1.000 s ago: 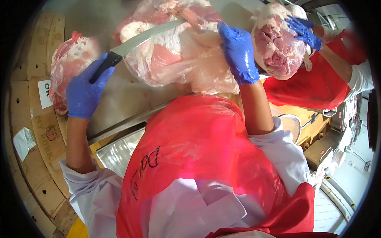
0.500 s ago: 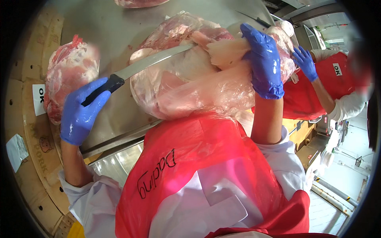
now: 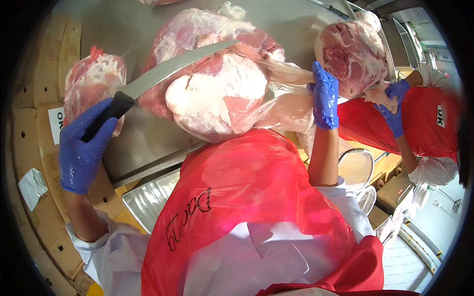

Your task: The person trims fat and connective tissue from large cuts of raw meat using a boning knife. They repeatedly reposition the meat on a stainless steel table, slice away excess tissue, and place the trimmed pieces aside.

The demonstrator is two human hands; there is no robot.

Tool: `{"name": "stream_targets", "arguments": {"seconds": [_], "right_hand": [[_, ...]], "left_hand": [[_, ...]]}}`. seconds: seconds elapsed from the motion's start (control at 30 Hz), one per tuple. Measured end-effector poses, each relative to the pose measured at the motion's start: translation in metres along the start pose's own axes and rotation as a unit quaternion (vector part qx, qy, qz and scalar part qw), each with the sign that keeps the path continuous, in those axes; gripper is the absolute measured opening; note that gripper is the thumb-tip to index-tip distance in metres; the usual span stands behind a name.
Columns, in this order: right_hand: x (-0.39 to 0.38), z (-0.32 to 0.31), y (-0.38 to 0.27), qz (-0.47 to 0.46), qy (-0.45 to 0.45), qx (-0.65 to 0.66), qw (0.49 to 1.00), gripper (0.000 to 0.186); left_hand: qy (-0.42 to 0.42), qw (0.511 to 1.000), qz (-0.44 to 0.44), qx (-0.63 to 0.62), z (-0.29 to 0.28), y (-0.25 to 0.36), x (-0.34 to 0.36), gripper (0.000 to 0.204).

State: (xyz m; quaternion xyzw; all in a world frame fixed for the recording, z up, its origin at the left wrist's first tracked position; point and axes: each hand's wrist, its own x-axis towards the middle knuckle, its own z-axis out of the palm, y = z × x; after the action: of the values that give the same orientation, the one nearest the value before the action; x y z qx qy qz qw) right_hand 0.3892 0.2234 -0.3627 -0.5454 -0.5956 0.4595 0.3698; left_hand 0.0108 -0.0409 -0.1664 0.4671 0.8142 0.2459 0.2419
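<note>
1. Left hand (image 3: 81, 148): blue-gloved, closed tight round the black handle of a long boning knife (image 3: 163, 74); blade running up and rightward away from the hand, tip resting on top of the big bagged cut of raw meat (image 3: 212, 93).
2. Right hand (image 3: 324, 96): blue-gloved, fingers pinched shut on the clear plastic bag (image 3: 284, 98), stretched taut off the meat's right end.
3. Meat lying between the two hands on the steel bench (image 3: 143, 143), nearer the right; long axis roughly in line with the blade.
4. Above the left hand: a second bagged cut (image 3: 91, 81), its wrap closed.
5. Beyond the right hand: a co-worker's gloved hand (image 3: 395, 106) under another cut (image 3: 353, 54).
6. Below the bench edge: a metal tray (image 3: 148, 200), contents not visible.
</note>
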Motion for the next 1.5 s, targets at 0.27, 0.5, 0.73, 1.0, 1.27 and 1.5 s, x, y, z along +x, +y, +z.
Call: {"name": "stream_targets", "arguments": {"seconds": [0.27, 0.5, 0.73, 1.0, 1.27, 1.5], "right_hand": [[0.012, -0.027, 0.006, 0.095, -0.103, -0.027, 0.990, 0.062], [0.050, 0.046, 0.002, 0.001, -0.301, -0.104, 0.948, 0.098], [0.034, 0.064, -0.026, 0.002, -0.343, -0.281, 0.896, 0.075], [0.014, 0.049, 0.049, -0.359, -0.306, -0.272, 0.839, 0.041], [-0.024, 0.004, -0.025, -0.190, -0.440, -0.164, 0.862, 0.033], [-0.034, -0.017, -0.101, -0.402, -0.371, -0.152, 0.823, 0.023]], "left_hand": [[-0.014, 1.000, 0.008, 0.002, 0.018, 0.023, 0.016, 0.035], [-0.014, 0.999, 0.025, 0.024, 0.032, 0.025, 0.024, 0.037], [-0.005, 0.999, -0.002, 0.044, 0.041, 0.038, 0.007, 0.037], [0.032, 0.998, -0.048, -0.029, 0.064, 0.056, -0.018, 0.036], [0.055, 0.990, -0.122, -0.053, 0.070, 0.063, -0.028, 0.037], [0.077, 0.992, -0.071, -0.064, 0.058, 0.044, -0.046, 0.036]]}}
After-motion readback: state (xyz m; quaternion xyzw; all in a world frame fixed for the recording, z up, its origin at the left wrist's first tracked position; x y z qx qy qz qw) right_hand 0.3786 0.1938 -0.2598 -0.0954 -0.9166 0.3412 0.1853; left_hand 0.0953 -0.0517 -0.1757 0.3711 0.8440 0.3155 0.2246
